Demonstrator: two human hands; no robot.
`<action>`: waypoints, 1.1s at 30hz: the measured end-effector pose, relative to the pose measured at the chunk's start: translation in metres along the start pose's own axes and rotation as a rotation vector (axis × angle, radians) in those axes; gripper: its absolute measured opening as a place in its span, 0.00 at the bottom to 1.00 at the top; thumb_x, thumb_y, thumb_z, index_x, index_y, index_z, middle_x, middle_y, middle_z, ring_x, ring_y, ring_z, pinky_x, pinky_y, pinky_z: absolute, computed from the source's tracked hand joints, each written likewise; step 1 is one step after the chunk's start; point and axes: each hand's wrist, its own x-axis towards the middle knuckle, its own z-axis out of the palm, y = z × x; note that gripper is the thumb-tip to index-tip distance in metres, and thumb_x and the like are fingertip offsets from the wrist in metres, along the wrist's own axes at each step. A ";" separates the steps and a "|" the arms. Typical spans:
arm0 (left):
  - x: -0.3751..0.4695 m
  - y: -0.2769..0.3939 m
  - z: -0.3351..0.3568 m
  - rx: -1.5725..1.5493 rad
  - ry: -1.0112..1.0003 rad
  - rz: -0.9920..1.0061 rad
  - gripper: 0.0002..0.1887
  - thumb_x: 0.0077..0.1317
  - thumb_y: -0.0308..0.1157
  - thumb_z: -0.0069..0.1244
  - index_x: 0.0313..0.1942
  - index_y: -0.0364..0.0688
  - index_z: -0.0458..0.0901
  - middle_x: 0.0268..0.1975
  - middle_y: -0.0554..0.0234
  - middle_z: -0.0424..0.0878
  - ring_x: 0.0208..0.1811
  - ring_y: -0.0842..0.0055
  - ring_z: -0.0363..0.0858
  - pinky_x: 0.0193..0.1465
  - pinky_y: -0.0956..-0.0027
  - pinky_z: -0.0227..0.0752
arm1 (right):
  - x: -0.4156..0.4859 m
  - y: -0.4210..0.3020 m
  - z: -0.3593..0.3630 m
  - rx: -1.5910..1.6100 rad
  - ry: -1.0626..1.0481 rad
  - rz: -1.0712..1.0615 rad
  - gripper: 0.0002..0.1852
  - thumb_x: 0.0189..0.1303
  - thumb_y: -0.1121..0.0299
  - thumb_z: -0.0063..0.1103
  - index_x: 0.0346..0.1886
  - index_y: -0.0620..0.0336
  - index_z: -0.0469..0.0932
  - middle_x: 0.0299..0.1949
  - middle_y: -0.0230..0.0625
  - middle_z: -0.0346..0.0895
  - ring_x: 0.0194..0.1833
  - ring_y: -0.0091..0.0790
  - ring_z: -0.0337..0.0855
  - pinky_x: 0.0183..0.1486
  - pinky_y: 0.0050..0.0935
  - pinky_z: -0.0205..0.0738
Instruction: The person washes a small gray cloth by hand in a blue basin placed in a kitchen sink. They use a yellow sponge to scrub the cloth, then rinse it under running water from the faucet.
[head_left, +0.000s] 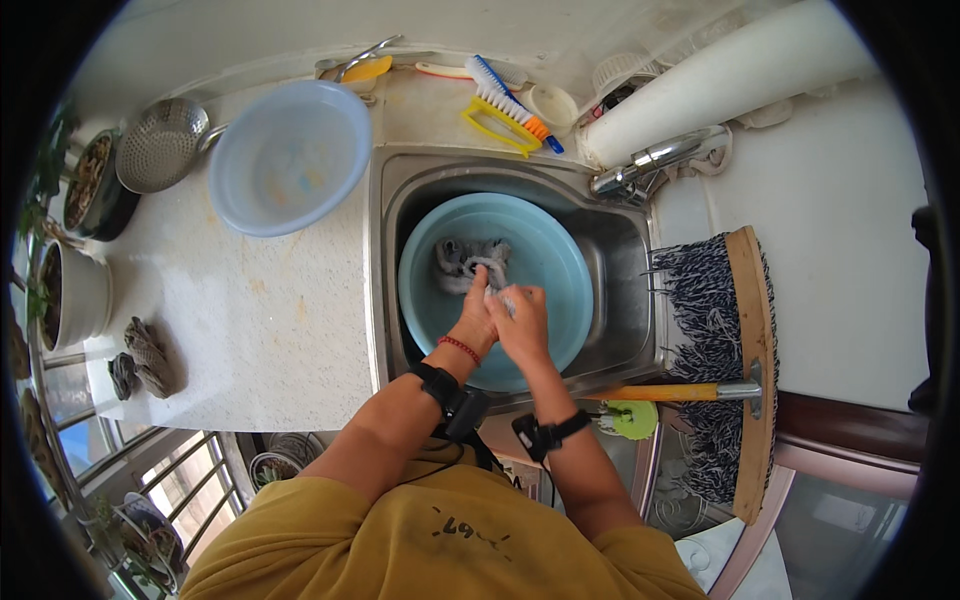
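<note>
A light-blue plastic basin with water in it stands in the steel sink. A wet grey cloth item, bunched up, lies in the basin and runs up to both hands. My left hand, with a red bead bracelet at the wrist, is closed on part of the cloth, its thumb pointing away from me. Against it from the right, my right hand pinches a light end of the cloth between curled fingers. The palms and the cloth between them are partly hidden.
Left on the counter are a pale plastic basin, a metal strainer, plant pots and two crumpled dark cloth items. Scrub brushes lie behind the sink. A faucet and a mop are at right.
</note>
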 end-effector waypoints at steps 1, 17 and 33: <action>0.001 -0.007 0.001 0.001 -0.022 0.016 0.21 0.71 0.53 0.40 0.47 0.45 0.78 0.48 0.59 0.81 0.49 0.63 0.78 0.58 0.54 0.71 | 0.003 0.000 -0.002 -0.035 -0.046 0.074 0.13 0.59 0.59 0.60 0.43 0.54 0.80 0.47 0.49 0.71 0.47 0.53 0.75 0.50 0.48 0.70; 0.025 -0.011 -0.019 0.047 -0.126 -0.103 0.16 0.73 0.39 0.37 0.50 0.37 0.76 0.47 0.53 0.82 0.47 0.63 0.81 0.52 0.54 0.76 | 0.012 -0.023 -0.018 -0.070 0.026 0.009 0.11 0.62 0.59 0.54 0.42 0.50 0.81 0.47 0.47 0.74 0.44 0.55 0.77 0.44 0.50 0.72; 0.043 0.003 -0.046 0.161 -0.371 -0.068 0.14 0.72 0.36 0.36 0.46 0.39 0.78 0.45 0.53 0.83 0.48 0.63 0.81 0.55 0.56 0.75 | 0.000 -0.019 -0.017 -0.072 -0.258 0.034 0.16 0.64 0.57 0.51 0.54 0.42 0.79 0.51 0.49 0.73 0.50 0.54 0.77 0.51 0.46 0.72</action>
